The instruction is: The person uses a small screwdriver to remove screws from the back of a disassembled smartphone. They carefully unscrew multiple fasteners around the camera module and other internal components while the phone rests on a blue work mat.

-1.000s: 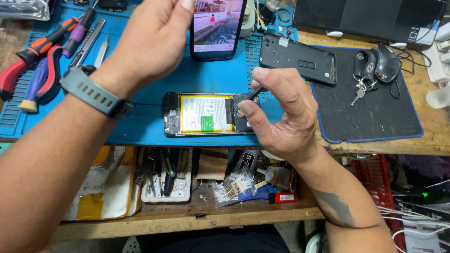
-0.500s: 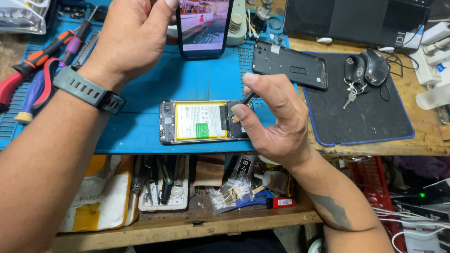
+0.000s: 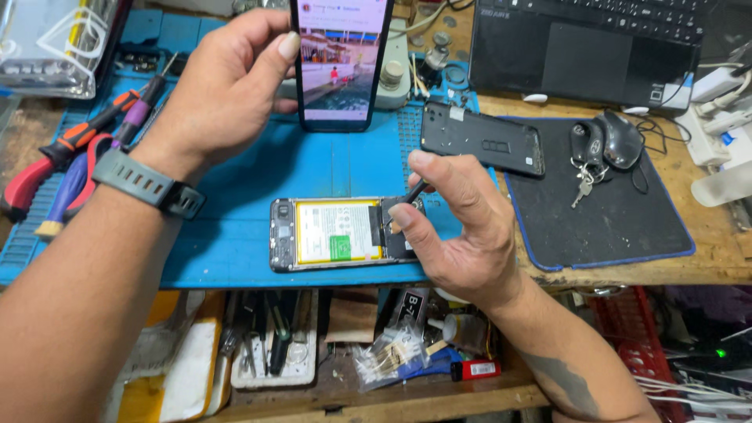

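While our left hand (image 3: 227,86) wraps around the lower edge of an upright smartphone (image 3: 341,63) w/ its screen lit, our right hand (image 3: 462,227) pinches a thin dark tool (image 3: 413,192) between thumb and forefinger, fingers closed tight on it. The tool tip sits at the right end of the opened phone (image 3: 345,233), which lies flat on the blue work mat (image 3: 235,235), near the mat's front edge, back cover off. We see its yellow-and-white battery (image 3: 337,231) w/ a green label filling the middle of the frame; the tool touches the dark section just right of the battery, approx. at the board end. We can't tell whether the tip is in a screw or only resting on the surface.

The left-hand grip: thumb on the phone's near side, fingers behind, closed on it. A grey wristwatch (image 3: 149,184) sits on that wrist.

The removed black back cover (image 3: 482,139) lies just beyond the right hand, straddling the blue mat and a black pad (image 3: 611,227). On the pad rest car keys (image 3: 583,153) beside a mouse (image 3: 623,139). Pliers and screwdrivers (image 3: 70,164) lie at the mat's left edge. A laptop (image 3: 587,47) stands at the back right.
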{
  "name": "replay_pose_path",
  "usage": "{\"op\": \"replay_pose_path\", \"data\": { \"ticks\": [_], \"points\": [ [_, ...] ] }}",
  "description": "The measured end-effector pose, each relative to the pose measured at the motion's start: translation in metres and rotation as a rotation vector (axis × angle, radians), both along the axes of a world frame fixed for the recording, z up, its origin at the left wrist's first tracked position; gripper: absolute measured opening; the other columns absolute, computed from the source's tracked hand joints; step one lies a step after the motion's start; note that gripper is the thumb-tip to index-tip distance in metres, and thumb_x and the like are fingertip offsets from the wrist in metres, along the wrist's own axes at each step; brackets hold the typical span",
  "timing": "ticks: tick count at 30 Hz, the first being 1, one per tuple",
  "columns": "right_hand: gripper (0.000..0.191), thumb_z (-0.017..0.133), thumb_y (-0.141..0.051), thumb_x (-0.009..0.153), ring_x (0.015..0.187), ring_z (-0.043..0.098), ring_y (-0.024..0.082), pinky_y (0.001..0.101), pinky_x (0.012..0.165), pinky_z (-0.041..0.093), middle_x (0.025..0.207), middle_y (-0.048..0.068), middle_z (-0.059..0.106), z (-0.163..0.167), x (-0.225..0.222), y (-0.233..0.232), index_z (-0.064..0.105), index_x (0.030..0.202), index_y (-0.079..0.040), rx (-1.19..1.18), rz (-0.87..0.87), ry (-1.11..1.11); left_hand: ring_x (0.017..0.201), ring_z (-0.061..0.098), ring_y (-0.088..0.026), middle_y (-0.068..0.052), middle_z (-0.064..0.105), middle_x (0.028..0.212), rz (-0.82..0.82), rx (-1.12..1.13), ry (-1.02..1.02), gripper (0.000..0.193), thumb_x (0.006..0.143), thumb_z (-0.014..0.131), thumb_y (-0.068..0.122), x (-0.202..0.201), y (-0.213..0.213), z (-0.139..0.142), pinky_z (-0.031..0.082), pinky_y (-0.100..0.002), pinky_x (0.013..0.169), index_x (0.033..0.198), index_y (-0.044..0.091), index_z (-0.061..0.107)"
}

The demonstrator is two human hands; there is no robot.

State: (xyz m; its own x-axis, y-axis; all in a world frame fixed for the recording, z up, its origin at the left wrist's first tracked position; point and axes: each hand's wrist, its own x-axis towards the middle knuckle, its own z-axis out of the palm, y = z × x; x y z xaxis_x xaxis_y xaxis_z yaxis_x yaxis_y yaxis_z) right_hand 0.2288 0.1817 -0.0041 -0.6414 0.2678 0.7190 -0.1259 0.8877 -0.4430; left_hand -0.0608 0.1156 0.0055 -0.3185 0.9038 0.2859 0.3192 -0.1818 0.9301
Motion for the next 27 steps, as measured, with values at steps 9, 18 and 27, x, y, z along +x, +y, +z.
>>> {"op": "replay_pose_path", "data": {
  "ticks": [9,18,27],
  "points": [
    [0.047,0.078,-0.01,0.099,0.097,0.069,0.019,0.0284,0.084,0.058,0.115,0.012,0.068,0.001,-0.001,-0.002,0.058,0.141,-0.007,-0.006,-0.006,0.024,0.105,0.066,-0.007,0.003,0.068,0.114,0.02,-0.002,-0.066,0.036,0.11,0.046,0.031,0.0,0.0,-0.006,0.06,-0.028,0.083,0.138,0.014,0.06],
    [0.046,0.077,-0.009,0.096,0.096,0.069,0.019,0.0297,0.083,0.059,0.113,0.012,0.068,-0.006,-0.003,-0.001,0.058,0.138,-0.006,-0.049,0.009,0.038,0.111,0.068,-0.008,0.002,0.072,0.121,0.045,-0.028,-0.111,0.038,0.107,0.045,0.031,-0.001,-0.002,-0.005,0.057,-0.028,0.085,0.137,0.013,0.059],
    [0.047,0.076,-0.008,0.097,0.093,0.068,0.019,0.0305,0.083,0.058,0.113,0.011,0.067,0.007,-0.012,0.001,0.057,0.14,-0.006,0.023,0.025,0.07,0.099,0.065,-0.008,0.001,0.069,0.113,0.056,0.049,-0.042,0.035,0.106,0.049,0.03,-0.003,0.002,-0.011,0.059,-0.029,0.08,0.133,0.01,0.062]
  ]
}}
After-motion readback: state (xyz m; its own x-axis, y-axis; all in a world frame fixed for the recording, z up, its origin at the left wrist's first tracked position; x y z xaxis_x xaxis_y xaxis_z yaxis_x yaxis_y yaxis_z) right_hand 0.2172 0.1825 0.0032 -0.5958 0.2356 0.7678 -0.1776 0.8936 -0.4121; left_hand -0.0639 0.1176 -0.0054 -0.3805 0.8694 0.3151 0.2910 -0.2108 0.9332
